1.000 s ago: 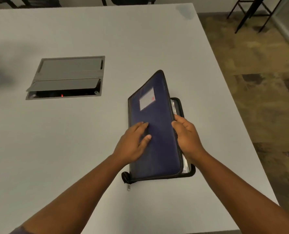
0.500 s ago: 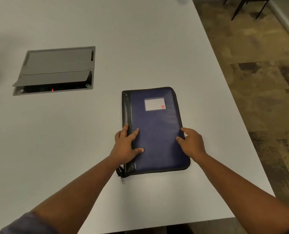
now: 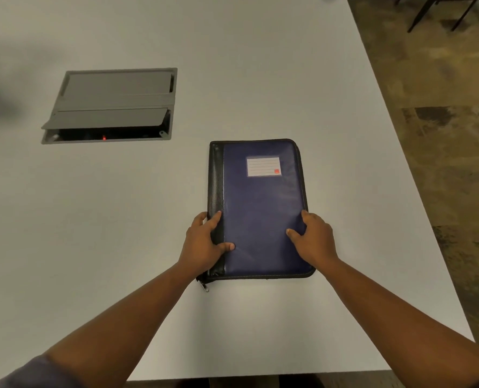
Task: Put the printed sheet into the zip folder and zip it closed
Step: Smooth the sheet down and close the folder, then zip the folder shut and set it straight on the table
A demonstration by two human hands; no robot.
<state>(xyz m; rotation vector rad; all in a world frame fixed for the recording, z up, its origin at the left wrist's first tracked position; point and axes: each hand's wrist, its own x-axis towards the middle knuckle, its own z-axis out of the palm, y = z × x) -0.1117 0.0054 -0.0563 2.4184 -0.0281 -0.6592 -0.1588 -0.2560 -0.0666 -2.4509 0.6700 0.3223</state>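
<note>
Now the zip folder (image 3: 260,208) lies flat and closed on the white worktop (image 3: 120,219), near its right edge. Left hand (image 3: 204,243): fingers spread over the black spine, thumb on the cover, pressing down. Right hand (image 3: 314,239): fingers spread flat at the right edge, pinching nothing. Sheet not visible; presumably inside. Folder looks semi-stiff, light, with a smooth cover that may slide on the worktop. Judgement: pin the spine with the left hand, then pinch the zip pull (image 3: 205,287) at the near-left corner.
</note>
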